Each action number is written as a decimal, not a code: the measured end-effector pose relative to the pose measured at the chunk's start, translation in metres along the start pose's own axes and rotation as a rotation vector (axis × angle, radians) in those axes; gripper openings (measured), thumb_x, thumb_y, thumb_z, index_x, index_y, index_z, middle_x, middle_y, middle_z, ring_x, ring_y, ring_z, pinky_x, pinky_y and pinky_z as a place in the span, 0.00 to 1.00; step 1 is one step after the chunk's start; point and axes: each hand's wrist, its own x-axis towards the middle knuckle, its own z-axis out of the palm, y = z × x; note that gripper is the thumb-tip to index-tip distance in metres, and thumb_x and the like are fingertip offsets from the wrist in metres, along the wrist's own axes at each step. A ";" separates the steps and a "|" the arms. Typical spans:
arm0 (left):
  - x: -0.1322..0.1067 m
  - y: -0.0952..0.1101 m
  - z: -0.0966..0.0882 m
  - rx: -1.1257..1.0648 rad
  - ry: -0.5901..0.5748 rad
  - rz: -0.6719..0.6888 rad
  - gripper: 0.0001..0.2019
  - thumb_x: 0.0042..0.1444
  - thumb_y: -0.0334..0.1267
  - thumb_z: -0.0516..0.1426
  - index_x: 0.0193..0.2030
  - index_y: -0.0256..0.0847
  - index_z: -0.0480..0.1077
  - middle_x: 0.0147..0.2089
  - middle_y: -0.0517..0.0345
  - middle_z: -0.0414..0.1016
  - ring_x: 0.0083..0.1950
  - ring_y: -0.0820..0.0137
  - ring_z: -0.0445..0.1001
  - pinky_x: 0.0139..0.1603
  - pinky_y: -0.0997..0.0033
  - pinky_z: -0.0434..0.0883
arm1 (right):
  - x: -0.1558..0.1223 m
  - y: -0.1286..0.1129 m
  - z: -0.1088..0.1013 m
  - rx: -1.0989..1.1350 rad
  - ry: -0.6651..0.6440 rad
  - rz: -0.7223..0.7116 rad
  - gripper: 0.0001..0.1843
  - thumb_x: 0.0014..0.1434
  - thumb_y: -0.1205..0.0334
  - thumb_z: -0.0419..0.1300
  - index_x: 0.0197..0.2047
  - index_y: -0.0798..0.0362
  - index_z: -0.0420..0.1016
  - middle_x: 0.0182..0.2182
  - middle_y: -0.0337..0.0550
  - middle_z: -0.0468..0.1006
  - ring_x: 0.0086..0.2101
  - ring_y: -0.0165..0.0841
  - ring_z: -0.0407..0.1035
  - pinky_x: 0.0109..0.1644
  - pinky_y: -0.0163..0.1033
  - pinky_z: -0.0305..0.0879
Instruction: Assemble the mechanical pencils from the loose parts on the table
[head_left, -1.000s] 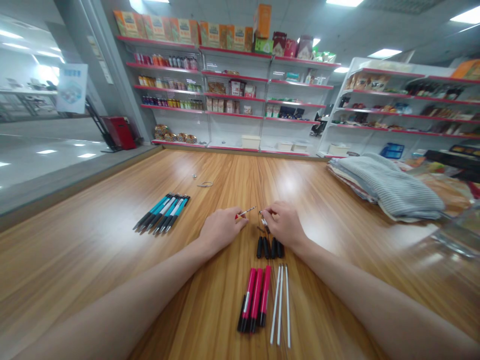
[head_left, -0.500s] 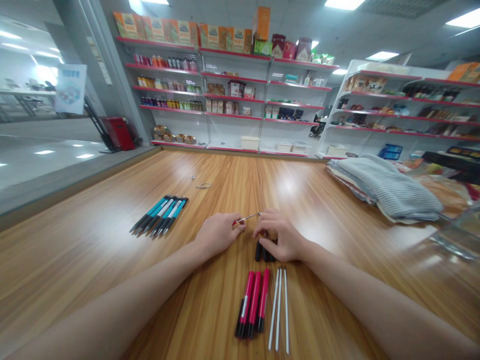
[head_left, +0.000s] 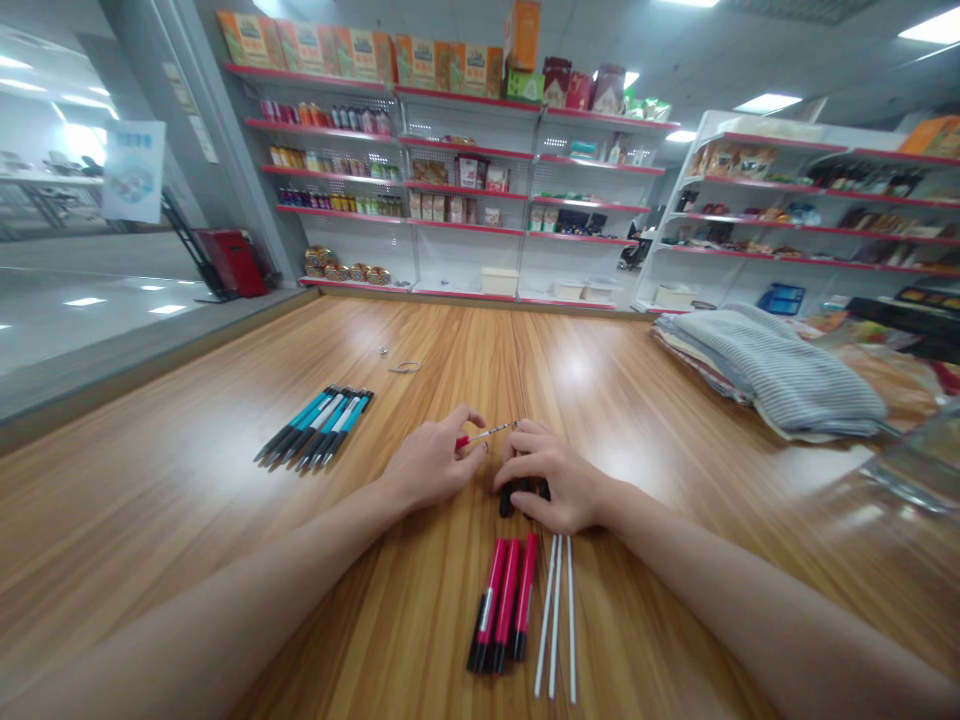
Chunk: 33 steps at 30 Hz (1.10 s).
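Note:
My left hand (head_left: 429, 462) holds a red pen barrel (head_left: 463, 441), whose far part is hidden in the palm. A thin white refill with a dark tip (head_left: 495, 430) points from it towards my right hand (head_left: 551, 478). The left index finger is lifted a little off the barrel. My right hand curls over several short black pen parts (head_left: 506, 498), partly hidden under its fingers; its upper fingertips are close to the refill's tip. Below lie 3 red pen barrels with black ends (head_left: 510, 600) and 3 white refills (head_left: 556, 615), side by side.
Several blue and black pens (head_left: 315, 428) lie in a row at the left. A small ring-like wire (head_left: 405, 367) and a tiny metal piece (head_left: 382, 351) are further back. Folded striped cloth (head_left: 780, 370) and a clear container (head_left: 922, 465) are on the right. Stocked shelves (head_left: 465, 225) stand behind the table.
My left index finger has lifted and spread from the thumb, showing more of the red barrel. The right fingers have shifted slightly left, together with the black pen parts.

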 end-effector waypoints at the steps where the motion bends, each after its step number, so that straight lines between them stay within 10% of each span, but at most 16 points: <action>1: 0.000 0.001 -0.001 -0.011 0.000 -0.004 0.13 0.59 0.45 0.51 0.48 0.42 0.65 0.23 0.63 0.68 0.25 0.70 0.68 0.28 0.74 0.56 | 0.000 0.000 0.000 0.004 -0.001 -0.001 0.13 0.48 0.69 0.61 0.39 0.49 0.78 0.36 0.42 0.71 0.40 0.37 0.62 0.47 0.45 0.58; 14: -0.001 0.003 -0.001 -0.075 0.045 0.032 0.15 0.65 0.48 0.43 0.39 0.43 0.65 0.24 0.65 0.67 0.26 0.73 0.66 0.30 0.75 0.57 | 0.002 -0.006 0.001 0.137 0.021 0.009 0.08 0.50 0.70 0.62 0.35 0.51 0.75 0.36 0.42 0.73 0.40 0.36 0.64 0.51 0.46 0.59; 23: -0.002 0.003 -0.003 -0.055 0.036 0.073 0.15 0.65 0.47 0.43 0.34 0.43 0.64 0.23 0.64 0.63 0.26 0.73 0.65 0.28 0.74 0.54 | 0.003 0.010 0.010 0.413 0.635 0.321 0.16 0.63 0.63 0.53 0.54 0.51 0.66 0.37 0.42 0.71 0.37 0.31 0.68 0.42 0.38 0.66; 33: -0.005 0.004 -0.004 0.014 -0.038 0.127 0.14 0.66 0.45 0.43 0.34 0.44 0.62 0.25 0.62 0.67 0.28 0.71 0.69 0.30 0.74 0.56 | 0.006 0.021 0.011 0.627 0.803 0.436 0.14 0.58 0.55 0.62 0.43 0.55 0.70 0.35 0.46 0.79 0.33 0.33 0.74 0.40 0.41 0.72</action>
